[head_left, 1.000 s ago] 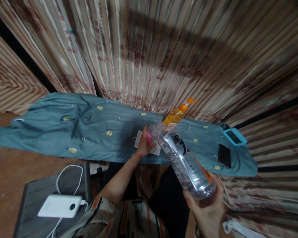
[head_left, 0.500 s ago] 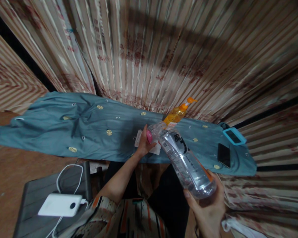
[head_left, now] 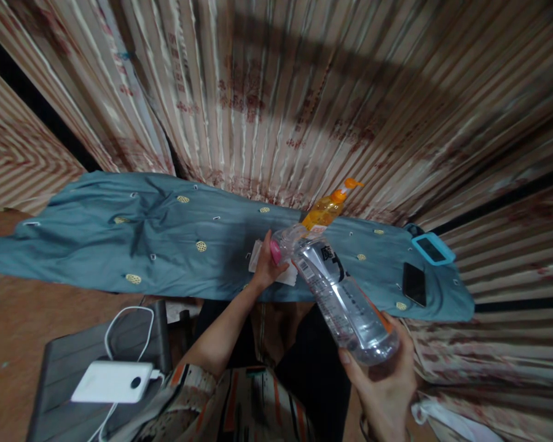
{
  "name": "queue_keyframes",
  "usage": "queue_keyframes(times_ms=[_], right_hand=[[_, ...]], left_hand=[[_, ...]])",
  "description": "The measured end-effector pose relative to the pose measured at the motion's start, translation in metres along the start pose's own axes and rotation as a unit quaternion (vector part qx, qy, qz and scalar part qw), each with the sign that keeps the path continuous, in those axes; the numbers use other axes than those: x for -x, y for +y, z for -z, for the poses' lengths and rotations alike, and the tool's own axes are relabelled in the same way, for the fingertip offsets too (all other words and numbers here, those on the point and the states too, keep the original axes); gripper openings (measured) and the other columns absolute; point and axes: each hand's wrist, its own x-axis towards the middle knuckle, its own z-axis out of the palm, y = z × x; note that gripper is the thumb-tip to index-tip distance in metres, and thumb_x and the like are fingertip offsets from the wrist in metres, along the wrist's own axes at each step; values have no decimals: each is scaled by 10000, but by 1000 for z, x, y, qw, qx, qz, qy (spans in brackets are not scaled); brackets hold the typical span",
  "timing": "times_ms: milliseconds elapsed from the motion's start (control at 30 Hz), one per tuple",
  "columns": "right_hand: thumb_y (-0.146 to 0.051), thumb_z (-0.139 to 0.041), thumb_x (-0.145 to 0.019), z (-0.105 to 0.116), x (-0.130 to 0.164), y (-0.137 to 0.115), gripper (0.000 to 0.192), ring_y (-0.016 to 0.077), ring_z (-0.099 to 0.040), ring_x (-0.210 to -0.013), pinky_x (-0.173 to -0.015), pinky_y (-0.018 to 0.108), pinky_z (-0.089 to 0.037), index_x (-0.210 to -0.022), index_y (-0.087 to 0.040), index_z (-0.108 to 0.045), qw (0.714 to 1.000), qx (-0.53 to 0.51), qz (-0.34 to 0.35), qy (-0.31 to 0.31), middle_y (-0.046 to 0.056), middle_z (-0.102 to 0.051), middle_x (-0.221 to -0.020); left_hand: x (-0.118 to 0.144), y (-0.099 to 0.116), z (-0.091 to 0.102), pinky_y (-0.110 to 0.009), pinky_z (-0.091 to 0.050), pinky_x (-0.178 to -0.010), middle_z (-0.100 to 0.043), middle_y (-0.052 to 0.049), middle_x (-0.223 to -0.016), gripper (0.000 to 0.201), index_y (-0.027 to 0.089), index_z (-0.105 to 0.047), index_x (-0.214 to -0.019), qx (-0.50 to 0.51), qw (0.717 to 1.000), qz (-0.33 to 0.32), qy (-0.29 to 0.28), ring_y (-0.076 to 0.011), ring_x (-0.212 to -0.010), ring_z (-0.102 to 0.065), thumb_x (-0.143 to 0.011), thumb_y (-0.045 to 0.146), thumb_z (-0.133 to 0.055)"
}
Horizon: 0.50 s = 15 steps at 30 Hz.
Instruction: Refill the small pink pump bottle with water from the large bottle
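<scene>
Striped curtains (head_left: 276,92), brown floor (head_left: 9,331).

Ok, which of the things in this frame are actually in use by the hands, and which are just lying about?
In use:
- clear plastic bottle, base held by the right hand
- pink cap, at the left hand
- white tissue under that hand

Lying about:
- orange pump bottle
- black phone
- teal case
- white power bank
- blue cloth

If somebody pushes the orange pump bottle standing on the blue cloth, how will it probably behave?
The orange pump bottle looks tall and narrow, so it would probably tip rather than slide. The wrinkled blue cloth under it likely makes its footing unsteady. It seems partly filled, so moderately light.
</scene>
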Motion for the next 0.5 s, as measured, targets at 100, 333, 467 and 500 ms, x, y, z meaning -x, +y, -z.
queue_keyframes(times_ms=[100,333,467,500], right_hand=[[-502,-900,-661,0,0,-1,848,300,-639,-1165,-1063,481,-511,-1367,-195,-545,1000,1,-1,-4,115,-635,-1298],[-522,-888,-662,-1,-3,-5,815,301,-642,-1136,-1036,476,-519,-1338,-198,-566,1000,15,19,4,110,-647,-1261],[-502,-907,-655,-2,-1,-3,840,302,-645,-1143,-1032,474,-519,-1353,-204,-548,1000,-7,2,-2,112,-637,-1287],[-497,-910,-655,-2,-1,-2,845,306,-645,-1154,-1029,475,-520,-1358,-205,-543,1000,-9,1,-3,116,-634,-1301]], left_hand=[[0,1,0,-618,-212,-1363,-305,-157,-1719,1280,294,-181,-1657,3,1000,3,1,-393,-1605,-328,-641,401,-952],[0,1,0,-633,-260,-1343,-291,-177,-1720,1291,266,-145,-1661,12,1000,8,-5,-403,-1599,-337,-646,360,-937],[0,-2,-1,-626,-247,-1348,-306,-184,-1711,1275,261,-153,-1655,3,1000,4,-3,-397,-1596,-346,-641,314,-925],[-1,-2,-1,-619,-243,-1352,-302,-181,-1714,1277,263,-160,-1653,3,1000,5,-1,-394,-1599,-343,-633,307,-928]])
